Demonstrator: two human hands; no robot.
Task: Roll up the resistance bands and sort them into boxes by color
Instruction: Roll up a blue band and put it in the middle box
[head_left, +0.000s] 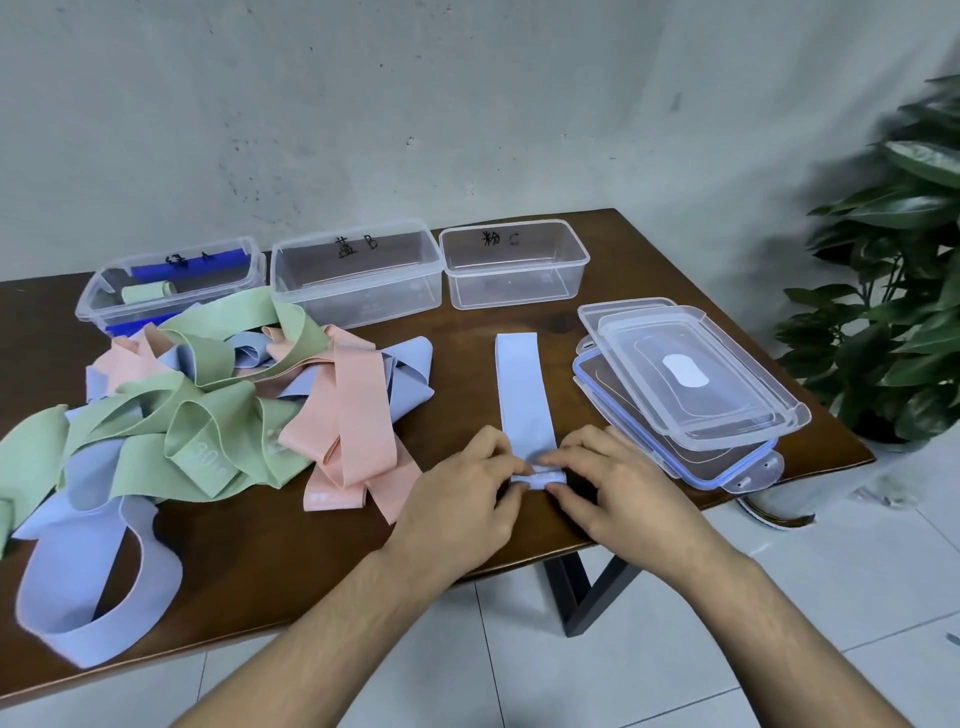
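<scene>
Low in the frame's centre, the left hand (457, 488) and right hand (608, 483) pinch the near end of a flat blue band (522, 395), starting its roll. Next: tight, even turns toward the middle box (358, 275) above.

The left clear box (171, 280) carries a black handwritten mark that reads as 绿 and a letter, likely A. The middle clear box (358, 273) is marked 蓝 B, and the right clear box (514, 262) is marked 粉 C. A green band (208, 457) in the pile bears a faint pale print starting with 30; the rest is illegible.
</scene>
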